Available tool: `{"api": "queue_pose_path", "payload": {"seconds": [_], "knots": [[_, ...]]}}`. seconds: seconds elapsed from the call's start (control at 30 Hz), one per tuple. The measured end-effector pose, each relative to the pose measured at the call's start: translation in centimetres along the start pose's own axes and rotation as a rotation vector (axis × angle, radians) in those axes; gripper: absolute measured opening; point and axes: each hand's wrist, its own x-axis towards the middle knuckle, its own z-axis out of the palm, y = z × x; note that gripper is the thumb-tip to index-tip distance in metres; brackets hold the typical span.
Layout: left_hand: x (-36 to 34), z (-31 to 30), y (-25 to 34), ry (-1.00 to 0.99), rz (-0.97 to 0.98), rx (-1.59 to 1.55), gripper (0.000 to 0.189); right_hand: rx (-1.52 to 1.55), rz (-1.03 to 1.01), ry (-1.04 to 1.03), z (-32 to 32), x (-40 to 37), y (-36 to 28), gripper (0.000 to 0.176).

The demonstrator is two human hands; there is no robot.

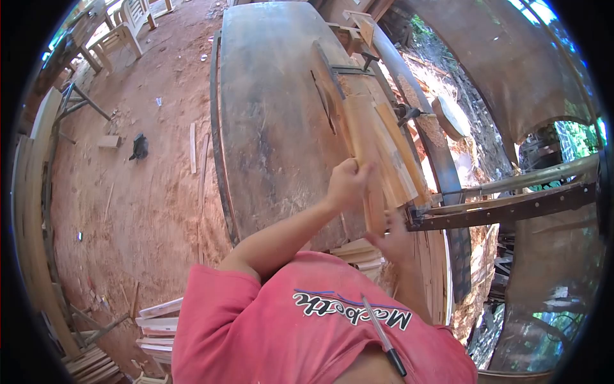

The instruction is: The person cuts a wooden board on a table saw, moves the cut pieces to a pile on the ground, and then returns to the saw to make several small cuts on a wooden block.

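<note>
A long, light-brown wooden board (362,128) lies lengthwise over the right side of a big worn tabletop (275,115). My left hand (348,184) is closed on the board's left edge, about midway along it. At the near end of the board is my right hand (391,240), slightly blurred, its thumb and fingers around that end. Just right of the board, more wooden strips (398,160) lie side by side. A metal clamp (366,61) stands beyond the far end, and another clamp (407,114) is at the right of the strips.
Stacked timber (29,192) runs along the far left. A dark object (139,147) and a small wood block (109,141) lie on the dirt floor. A pale chair (121,35) stands at the back left. Cut pieces (158,329) are stacked near my left side. A beam (511,208) extends right.
</note>
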Motion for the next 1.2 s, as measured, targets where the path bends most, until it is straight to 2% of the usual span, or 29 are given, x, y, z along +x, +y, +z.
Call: {"api": "queue_pose_path", "payload": {"seconds": [0.03, 0.07, 0.1, 0.17, 0.2, 0.23, 0.27, 0.33, 0.43, 0.5, 0.57, 0.6, 0.67, 0.77, 0.83, 0.97, 1.03, 1.2], "knots": [[0.3, -0.5, -1.0, -0.027, -0.317, -0.104, 0.037, 0.097, 0.093, -0.027, 1.4, 0.0, -1.3, 0.063], [0.5, -0.6, -2.6, -0.016, -0.316, -0.109, 0.037, 0.191, 0.183, -0.050, 2.3, 0.3, -2.3, 0.060], [1.0, -0.7, -4.3, -0.055, -0.355, 0.006, 0.038, 0.187, 0.172, -0.054, 2.7, 0.5, -2.6, 0.060], [1.9, -0.7, -7.0, -0.090, -0.394, 0.121, 0.040, 0.261, 0.345, -0.115, 3.6, 0.8, -2.7, 0.056], [2.0, -0.2, -8.2, -0.098, -0.198, 0.317, 0.040, 0.258, 0.344, -0.120, 4.0, 1.2, -1.8, 0.056], [1.9, 0.2, -8.8, -0.109, -0.002, 0.505, 0.041, 0.186, 0.239, -0.084, 4.6, 1.7, -0.3, 0.055], [1.8, 0.2, -8.8, -0.113, -0.007, 0.497, 0.041, 0.113, 0.135, -0.048, 4.8, 2.1, 0.4, 0.055], [2.0, 0.3, -8.8, -0.090, 0.030, 0.595, 0.043, 0.039, 0.132, 0.003, 5.3, 2.3, 1.1, 0.057], [1.1, 0.6, -9.4, -0.204, -0.001, 0.520, 0.044, -0.033, 0.088, 0.077, 4.5, 1.5, 1.4, 0.062], [0.3, 1.5, -11.3, -0.186, 0.048, 0.484, 0.044, -0.029, 0.060, 0.089, 3.8, 0.9, 1.0, 0.066], [-0.1, 1.7, -11.7, -0.173, 0.090, 0.443, 0.044, -0.144, 0.249, -0.199, 2.8, 0.2, 0.0, 0.070], [0.1, 1.8, -11.8, -0.198, 0.090, 0.458, 0.043, -0.151, 0.258, -0.209, 2.9, 0.2, -0.1, 0.070], [0.3, 2.4, -12.3, -0.227, 0.086, 0.462, 0.043, -0.224, 0.137, -0.265, 3.4, 0.6, 0.0, 0.070], [0.8, 1.7, -11.9, -0.210, 0.110, 0.383, 0.041, -0.217, 0.049, -0.169, 4.3, 1.0, 0.7, 0.070], [0.9, 1.4, -11.4, -0.302, 0.081, 0.404, 0.041, -0.227, 0.049, -0.210, 3.9, 1.4, 0.5, 0.072], [1.1, 1.7, -11.9, -0.300, 0.095, 0.454, 0.040, -0.274, 0.046, -0.320, 2.9, 2.5, 0.0, 0.075], [1.5, 1.9, -12.3, -0.301, 0.164, 0.516, 0.037, -0.283, 0.061, -0.342, 2.9, 2.9, -0.1, 0.074], [1.9, 1.6, -11.7, -0.324, 0.134, 0.525, 0.037, -0.285, 0.054, -0.370, 2.9, 3.5, 0.1, 0.073]]}}
